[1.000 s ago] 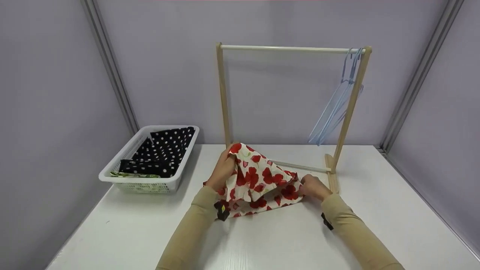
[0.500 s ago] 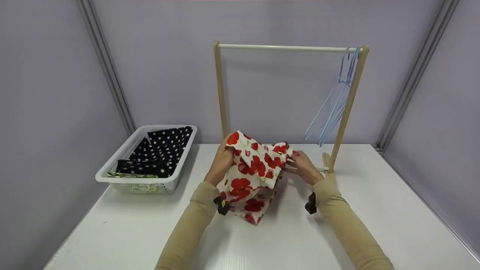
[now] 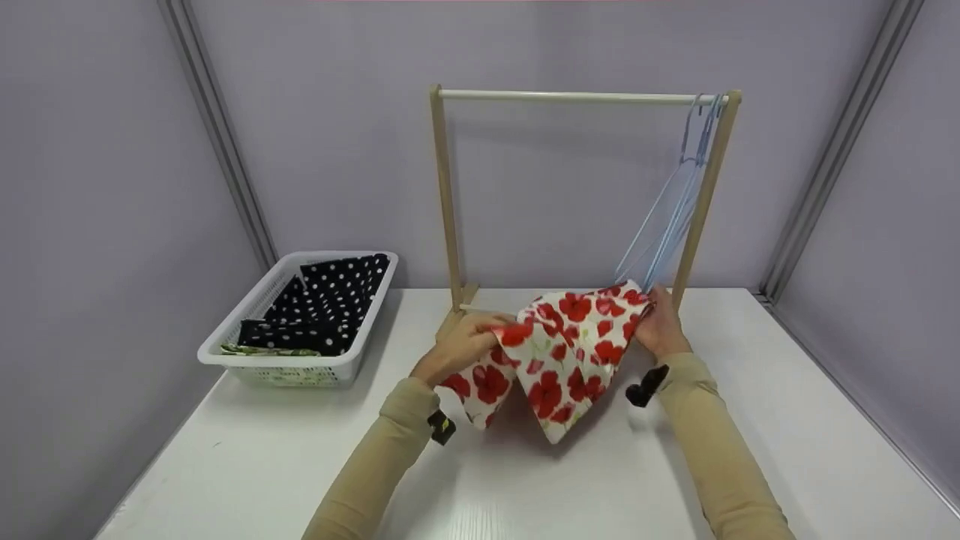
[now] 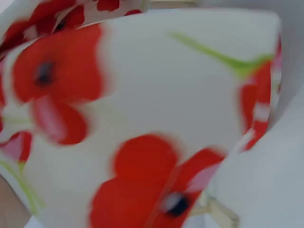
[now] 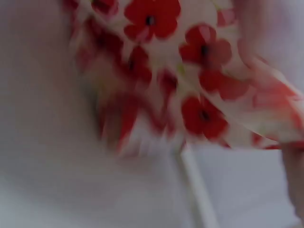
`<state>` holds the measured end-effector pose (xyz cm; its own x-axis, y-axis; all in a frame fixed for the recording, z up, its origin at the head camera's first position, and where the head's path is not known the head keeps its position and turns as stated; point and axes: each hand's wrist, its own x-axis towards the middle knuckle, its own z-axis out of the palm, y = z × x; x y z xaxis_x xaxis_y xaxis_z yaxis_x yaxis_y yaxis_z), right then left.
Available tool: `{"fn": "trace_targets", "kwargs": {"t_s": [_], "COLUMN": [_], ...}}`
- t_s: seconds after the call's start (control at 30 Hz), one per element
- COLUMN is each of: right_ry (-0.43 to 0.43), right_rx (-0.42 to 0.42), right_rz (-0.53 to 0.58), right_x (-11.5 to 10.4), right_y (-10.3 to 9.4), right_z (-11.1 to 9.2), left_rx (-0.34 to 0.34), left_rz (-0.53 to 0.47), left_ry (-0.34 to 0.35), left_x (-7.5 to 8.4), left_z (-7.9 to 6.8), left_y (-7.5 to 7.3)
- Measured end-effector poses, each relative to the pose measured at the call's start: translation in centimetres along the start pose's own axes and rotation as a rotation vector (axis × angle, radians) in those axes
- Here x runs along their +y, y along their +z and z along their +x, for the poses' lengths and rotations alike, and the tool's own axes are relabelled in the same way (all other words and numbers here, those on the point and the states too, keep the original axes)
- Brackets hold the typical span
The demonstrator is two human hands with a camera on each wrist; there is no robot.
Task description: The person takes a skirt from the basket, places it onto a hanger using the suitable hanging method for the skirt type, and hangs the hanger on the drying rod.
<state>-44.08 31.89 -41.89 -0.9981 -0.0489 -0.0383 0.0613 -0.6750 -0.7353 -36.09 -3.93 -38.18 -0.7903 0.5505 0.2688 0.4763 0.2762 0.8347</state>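
Observation:
A white cloth with red flowers point(image 3: 574, 352) hangs in folds between both hands, its lower corners dangling close above the table. At its left part, my left hand point(image 3: 461, 346) grips the fabric. The upper right corner is held by my right hand point(image 3: 661, 328), the fingers partly behind the cloth. In the left wrist view the blurred flowered cloth point(image 4: 142, 95) covers most of the frame and hides the fingers. The right wrist view shows the cloth point(image 5: 190, 80) stretched across the top, also blurred.
A wooden rack with a white top bar point(image 3: 562, 96) stands behind the cloth. Several light-blue hangers point(image 3: 679, 202) hang at its right end, just above my right hand. A white basket point(image 3: 217, 355) with black polka-dot cloth point(image 3: 330, 300) stands on the table at left.
The cloth has been turned and spread out toward the right. My right hand has moved right and up with its corner; my left hand has come slightly right and lower.

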Motion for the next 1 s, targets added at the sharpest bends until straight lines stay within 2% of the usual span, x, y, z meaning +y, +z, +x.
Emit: {"fn": "trace_targets", "kwargs": {"t_s": [0.1, 0.17, 0.27, 0.33, 0.37, 0.4, 0.43, 0.47, 0.5, 0.57, 0.6, 0.67, 0.7, 0.73, 0.8, 0.87, 1.0], "right_ry": [0.034, 0.058, 0.025, -0.039, -0.084, -0.127, -0.164, -0.196, -0.229, -0.257, -0.259, -0.275, -0.274, -0.269, -0.27, -0.279, -0.304], "right_rx": [0.109, 0.164, 0.173, 0.145, 0.13, 0.115, 0.098, 0.088, 0.086, 0.088, 0.083, 0.075, 0.069, 0.061, 0.036, -0.004, -0.096], "right_rz": [-0.48, -0.764, -0.985, -1.117, -1.183, -1.24, -1.293, -1.351, -1.407, -1.468, -1.496, -1.538, -1.543, -1.539, -1.527, -1.483, -1.373], "right_x": [0.8, 1.3, 1.7, 1.8, 1.8, 1.8, 1.9, 1.8, 1.8, 1.8, 1.8, 1.8, 1.9, 1.9, 2.1, 2.3, 2.5], "right_y": [-1.4, -1.9, -2.1, -2.1, -2.1, -2.1, -2.0, -2.0, -2.0, -1.8, -1.7, -1.5, -1.4, -1.3, -1.1, -1.0, -0.8], "right_z": [0.0, -0.3, -0.7, -0.8, -0.8, -0.7, -0.7, -0.7, -0.6, -0.6, -0.6, -0.7, -0.7, -0.7, -0.8, -0.9, -1.0], "left_rx": [-0.195, -0.32, -0.513, -0.632, -0.668, -0.692, -0.687, -0.647, -0.573, -0.377, -0.272, -0.083, -0.021, 0.014, 0.041, 0.045, 0.069], "left_rz": [0.207, 0.303, 0.379, 0.37, 0.346, 0.34, 0.314, 0.284, 0.256, 0.258, 0.29, 0.326, 0.352, 0.382, 0.385, 0.328, 0.251], "left_ry": [-0.094, -0.154, -0.264, -0.358, -0.408, -0.411, -0.414, -0.413, -0.409, -0.391, -0.375, -0.409, -0.433, -0.45, -0.473, -0.503, -0.519], "left_x": [-1.2, -1.9, -2.6, -2.9, -3.1, -3.3, -3.6, -3.9, -4.3, -5.1, -5.5, -6.2, -6.5, -6.7, -7.2, -7.3, -7.3], "left_z": [-0.2, -0.3, -0.3, -0.2, 0.0, 0.2, 0.4, 0.7, 1.0, 1.5, 1.7, 2.0, 2.1, 2.2, 2.4, 2.6, 3.3], "left_y": [2.2, 3.6, 5.0, 5.1, 5.0, 4.6, 4.3, 3.9, 3.5, 2.9, 2.7, 2.6, 2.7, 2.8, 3.2, 3.6, 4.1]}}
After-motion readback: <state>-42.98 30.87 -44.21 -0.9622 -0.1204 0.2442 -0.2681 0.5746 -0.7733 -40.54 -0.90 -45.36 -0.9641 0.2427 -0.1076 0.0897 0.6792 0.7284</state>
